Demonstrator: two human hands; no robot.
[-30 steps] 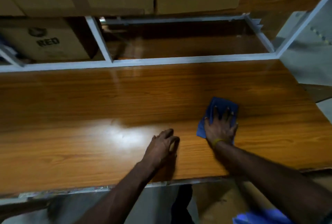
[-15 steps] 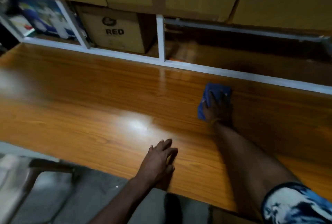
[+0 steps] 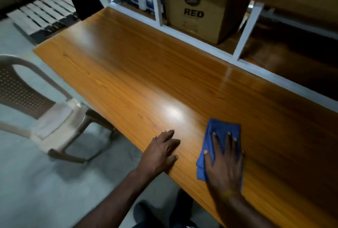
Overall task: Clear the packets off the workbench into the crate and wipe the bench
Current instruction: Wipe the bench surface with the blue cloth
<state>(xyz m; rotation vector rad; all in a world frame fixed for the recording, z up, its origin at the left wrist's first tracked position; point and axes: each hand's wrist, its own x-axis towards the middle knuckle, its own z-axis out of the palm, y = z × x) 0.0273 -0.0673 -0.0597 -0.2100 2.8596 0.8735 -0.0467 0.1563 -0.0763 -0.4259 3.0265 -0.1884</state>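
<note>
Head view shows the right hand point(image 3: 224, 161) pressing a folded blue cloth point(image 3: 222, 132) flat on the wooden surface point(image 3: 146, 74). Over the past second the cloth and hand have come from the far side of the surface, near the white shelf frame point(image 3: 204, 37), back to the near edge. The view has also swung leftward, bringing in a plastic chair point(image 3: 27, 97) well to the left of the left hand point(image 3: 161, 152).

Judgement: the wiping stroke has reached the near edge, and the long stretch of surface left of both hands is likely the next area to be wiped. No packets are visible on the surface and no crate is in view, so the clearing step appears complete.

Right hand: fingers spread and nearly straight, palm down on the cloth, which shows beyond the fingertips and to the left of the palm. It presses rather than grips.

Left hand: just left of the cloth, apart from it, fingers extended and resting flat on the near edge of the surface, holding nothing; it looks like a brace.

A cardboard box marked RED point(image 3: 195, 17) sits on the shelf beyond both hands.
</note>
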